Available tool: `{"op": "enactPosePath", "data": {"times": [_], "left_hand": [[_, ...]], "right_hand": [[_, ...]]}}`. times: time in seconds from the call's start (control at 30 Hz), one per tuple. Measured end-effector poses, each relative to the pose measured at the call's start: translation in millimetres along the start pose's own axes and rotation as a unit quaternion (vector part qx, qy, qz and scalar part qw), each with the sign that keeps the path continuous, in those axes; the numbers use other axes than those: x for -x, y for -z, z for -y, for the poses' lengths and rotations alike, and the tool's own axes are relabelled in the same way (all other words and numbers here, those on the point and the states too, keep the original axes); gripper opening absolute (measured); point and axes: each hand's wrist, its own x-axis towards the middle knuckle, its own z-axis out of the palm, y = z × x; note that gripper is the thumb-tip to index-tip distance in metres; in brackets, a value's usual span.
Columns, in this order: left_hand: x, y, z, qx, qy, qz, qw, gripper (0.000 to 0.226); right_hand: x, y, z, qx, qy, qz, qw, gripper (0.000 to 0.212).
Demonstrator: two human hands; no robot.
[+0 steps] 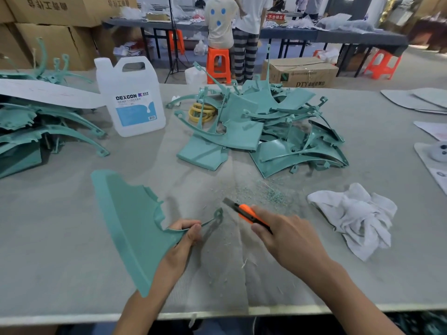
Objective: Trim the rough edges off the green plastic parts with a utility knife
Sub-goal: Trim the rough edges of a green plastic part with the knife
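A large green plastic part [131,221], fan-shaped with a thin curved arm ending in a small loop, is held above the grey table [72,274]. My left hand [185,235] pinches it at the base of that thin arm. My right hand [287,235] grips an orange utility knife [246,215] with its blade out, the tip just right of the arm's loop and not touching it. Green shavings [266,192] lie scattered on the table beyond the knife.
A heap of green parts [261,131] fills the table's middle, with a second stack [36,131] at the left edge. A white DEXCON jug [131,97] stands between them. A crumpled white rag [355,213] lies to the right. People stand at a far table.
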Motion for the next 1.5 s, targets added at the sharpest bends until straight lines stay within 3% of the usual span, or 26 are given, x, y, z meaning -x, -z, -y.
{"op": "enactPosePath", "data": {"times": [0.4, 0.6, 0.77, 1.0, 1.23, 1.5], "left_hand": [[0.9, -5.5, 0.6, 0.012, 0.01, -0.017, 1.0, 0.01], [-0.4, -5.8, 1.8, 0.023, 0.006, -0.017, 1.0, 0.006], [1.5, -2.7, 2.5, 0.0, -0.005, -0.004, 1.0, 0.01], [5.2, -3.0, -7.7, -0.013, -0.013, -0.018, 1.0, 0.005], [11.7, -2.4, -25.2, -0.039, -0.03, -0.018, 0.999, 0.015], [11.8, 1.8, -25.9, -0.048, 0.004, -0.01, 0.999, 0.008]], "right_hand": [[1.8, -3.6, 9.3, -0.043, 0.021, 0.002, 0.999, 0.045], [2.8, -7.2, -5.0, -0.101, -0.036, -0.029, 0.994, 0.04], [8.9, -23.0, -0.7, -0.095, -0.037, 0.032, 0.994, 0.03], [-1.4, -21.1, -9.2, -0.113, -0.01, 0.024, 0.993, 0.034], [-13.7, -19.9, -28.7, -0.168, -0.029, 0.085, 0.982, 0.027], [-16.7, -16.6, -34.4, -0.163, 0.021, 0.075, 0.984, 0.041]]}}
